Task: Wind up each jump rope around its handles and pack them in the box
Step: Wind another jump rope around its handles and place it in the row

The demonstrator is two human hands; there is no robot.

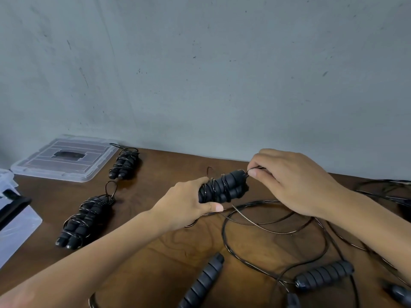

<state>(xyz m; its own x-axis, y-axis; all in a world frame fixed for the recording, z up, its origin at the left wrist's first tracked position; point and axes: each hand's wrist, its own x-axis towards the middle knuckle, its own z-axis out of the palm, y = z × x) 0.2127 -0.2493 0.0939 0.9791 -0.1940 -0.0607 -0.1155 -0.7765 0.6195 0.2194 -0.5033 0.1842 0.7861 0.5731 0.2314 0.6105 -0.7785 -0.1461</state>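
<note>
Gripped in the left hand, a pair of rope handles hangs above the wooden worktop, cord partly wound round it. Right hand pinches the cord at the handles' far end. Two wound ropes lie left, near the clear lid.

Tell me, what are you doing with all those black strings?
A person is winding a jump rope around its two handles. The left hand grips the handles while the right hand pinches the cord at the far end. Two finished bundles lie on the table near a clear lid. Loose handles and cord still wait.
</note>
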